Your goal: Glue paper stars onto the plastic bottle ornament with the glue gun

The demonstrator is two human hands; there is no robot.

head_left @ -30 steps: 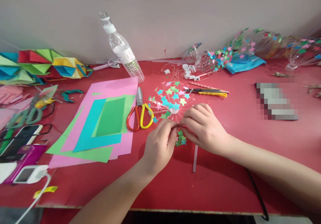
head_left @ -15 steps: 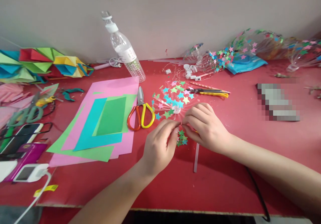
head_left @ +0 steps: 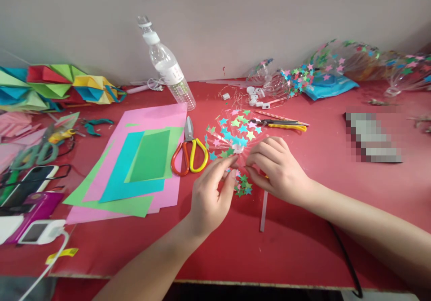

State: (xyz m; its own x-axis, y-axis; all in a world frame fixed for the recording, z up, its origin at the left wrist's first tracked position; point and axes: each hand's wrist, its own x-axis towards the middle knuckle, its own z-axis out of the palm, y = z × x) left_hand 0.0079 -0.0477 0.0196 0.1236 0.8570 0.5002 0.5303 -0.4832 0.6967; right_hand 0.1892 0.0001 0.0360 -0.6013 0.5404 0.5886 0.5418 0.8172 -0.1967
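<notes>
Since the earlier frame, my left hand has shifted slightly back from my right hand, and its thumb and index finger have separated. The left grip is now narrow but open, with a small gap between the two tips. The right grip is nearly closed, thumb beside the curled fingers; whether anything thin is pinched there, I cannot tell.

The star-decorated clear piece lies on the red table, directly beyond my fingertips. Its strands fan outward around a clear, whitish centre, carrying blue, green, pink and pale yellow stars. Loose stars, mostly green, are located between my hands, on the near side of that centre. A narrow translucent strip extends toward me from below my right hand.

Adjacent items: scissors with one red and one yellow handle, left of the clear piece; layered coloured sheets, farther left; a yellow-and-black cutter, right of the piece. A clear bottle is positioned behind the scissors, tilted in view, with small beads in its lower part.
</notes>
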